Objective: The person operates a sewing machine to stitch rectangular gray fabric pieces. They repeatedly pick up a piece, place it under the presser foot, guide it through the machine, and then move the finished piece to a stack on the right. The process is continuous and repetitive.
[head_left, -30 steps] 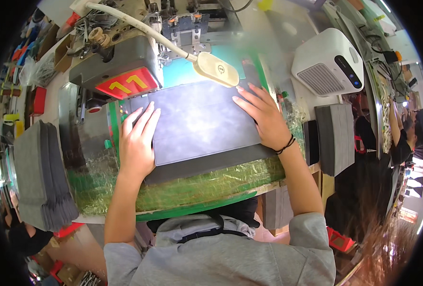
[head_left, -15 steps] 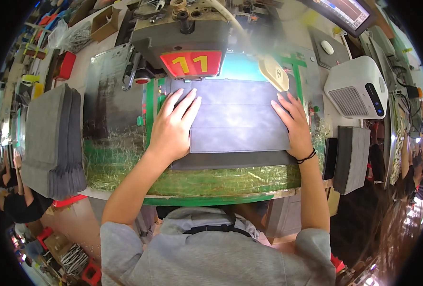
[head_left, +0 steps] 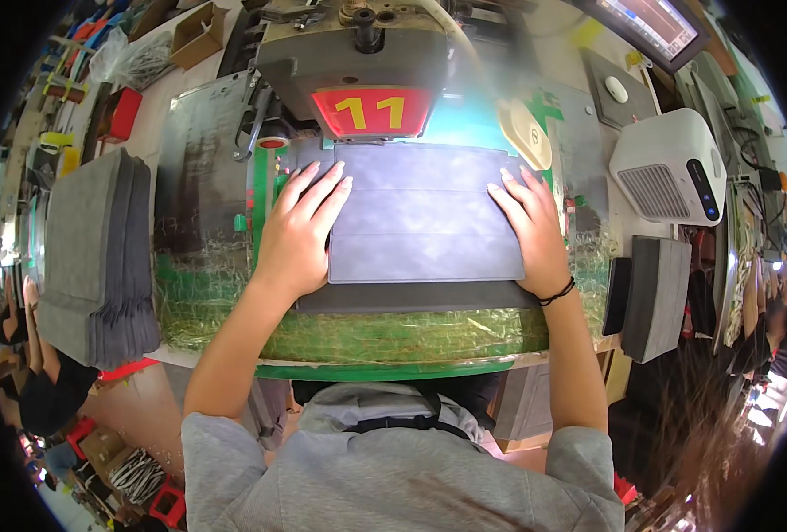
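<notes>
Worktable (head_left: 411,339): near its front edge, splayed left hand (head_left: 298,241) and right hand (head_left: 537,238) touch a gray panel (head_left: 424,217); uneven pressure might skew it.

Left hand (head_left: 298,241) and right hand (head_left: 538,241) rest at 2 opposite sides of 1 grey panel (head_left: 422,217) before a dark machine (head_left: 323,64)

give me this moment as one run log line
left hand: open, at left edge of grey panel; right hand: open, at its right edge; panel: lying flat before machine head; grey stack: far left
</notes>
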`<state>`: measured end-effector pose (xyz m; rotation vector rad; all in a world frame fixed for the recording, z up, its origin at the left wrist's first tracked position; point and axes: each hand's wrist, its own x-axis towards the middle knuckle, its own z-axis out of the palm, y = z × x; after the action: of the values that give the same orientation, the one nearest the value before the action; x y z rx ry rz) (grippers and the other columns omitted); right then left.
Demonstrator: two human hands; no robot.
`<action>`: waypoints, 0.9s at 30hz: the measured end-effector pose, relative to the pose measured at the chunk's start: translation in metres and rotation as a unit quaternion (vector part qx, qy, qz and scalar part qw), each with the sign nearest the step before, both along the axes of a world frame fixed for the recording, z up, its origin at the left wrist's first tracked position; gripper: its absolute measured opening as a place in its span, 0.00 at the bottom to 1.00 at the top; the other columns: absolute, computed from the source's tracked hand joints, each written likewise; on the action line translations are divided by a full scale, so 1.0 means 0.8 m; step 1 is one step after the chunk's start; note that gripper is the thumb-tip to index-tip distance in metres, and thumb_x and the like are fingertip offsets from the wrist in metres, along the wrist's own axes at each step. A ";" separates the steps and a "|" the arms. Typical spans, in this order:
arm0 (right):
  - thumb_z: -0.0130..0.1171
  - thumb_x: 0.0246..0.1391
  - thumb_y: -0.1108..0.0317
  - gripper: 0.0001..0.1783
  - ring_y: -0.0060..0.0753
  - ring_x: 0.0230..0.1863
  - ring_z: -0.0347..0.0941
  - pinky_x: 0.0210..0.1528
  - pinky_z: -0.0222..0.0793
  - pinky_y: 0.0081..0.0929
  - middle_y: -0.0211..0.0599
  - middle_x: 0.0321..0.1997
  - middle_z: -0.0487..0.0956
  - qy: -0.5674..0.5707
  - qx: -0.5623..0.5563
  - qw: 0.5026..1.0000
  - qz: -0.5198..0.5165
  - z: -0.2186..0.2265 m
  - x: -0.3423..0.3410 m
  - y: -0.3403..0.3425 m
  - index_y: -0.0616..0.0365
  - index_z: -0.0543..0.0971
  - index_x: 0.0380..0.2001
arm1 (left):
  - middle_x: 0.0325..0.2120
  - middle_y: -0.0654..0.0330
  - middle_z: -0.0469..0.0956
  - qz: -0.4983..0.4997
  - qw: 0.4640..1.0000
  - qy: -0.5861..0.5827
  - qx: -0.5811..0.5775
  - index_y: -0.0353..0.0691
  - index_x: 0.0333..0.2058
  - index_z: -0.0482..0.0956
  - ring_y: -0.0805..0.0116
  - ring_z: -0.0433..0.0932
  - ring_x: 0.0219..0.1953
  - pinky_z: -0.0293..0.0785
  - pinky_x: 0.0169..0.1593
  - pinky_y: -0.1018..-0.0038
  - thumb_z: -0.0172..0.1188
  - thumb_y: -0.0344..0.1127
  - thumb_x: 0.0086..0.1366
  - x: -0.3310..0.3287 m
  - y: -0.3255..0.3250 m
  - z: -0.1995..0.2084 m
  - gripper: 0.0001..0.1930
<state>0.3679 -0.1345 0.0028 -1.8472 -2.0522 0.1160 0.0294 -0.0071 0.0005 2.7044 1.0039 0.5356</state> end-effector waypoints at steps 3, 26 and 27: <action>0.59 0.55 0.72 0.34 0.58 0.78 0.60 0.82 0.48 0.58 0.43 0.74 0.73 -0.001 0.005 1.000 0.005 -0.003 -0.008 0.004 0.51 0.78 0.67 | 0.69 0.53 0.75 -0.002 1.000 -0.005 -0.001 0.35 0.65 0.78 0.43 0.69 0.71 0.64 0.75 0.52 0.52 0.16 0.54 -0.010 0.004 0.002 0.36; 0.58 0.54 0.75 0.33 0.57 0.76 0.64 0.80 0.50 0.65 0.43 0.72 0.74 -0.001 0.011 1.000 0.004 -0.003 -0.087 0.032 0.49 0.79 0.66 | 0.68 0.52 0.76 0.004 1.000 0.024 0.009 0.33 0.64 0.80 0.42 0.69 0.72 0.65 0.74 0.52 0.60 0.31 0.65 -0.089 0.032 0.006 0.27; 0.58 0.55 0.75 0.33 0.57 0.76 0.64 0.80 0.51 0.65 0.43 0.72 0.74 -0.005 0.013 1.000 0.004 -0.003 -0.090 0.034 0.49 0.79 0.66 | 0.68 0.52 0.76 0.006 1.000 0.025 0.007 0.33 0.64 0.80 0.43 0.69 0.72 0.65 0.74 0.52 0.61 0.32 0.65 -0.092 0.032 0.007 0.27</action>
<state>0.2956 -0.1073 0.0004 -1.8267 -2.0589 0.0814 -0.0445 0.0187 0.0063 2.7394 1.0344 0.4810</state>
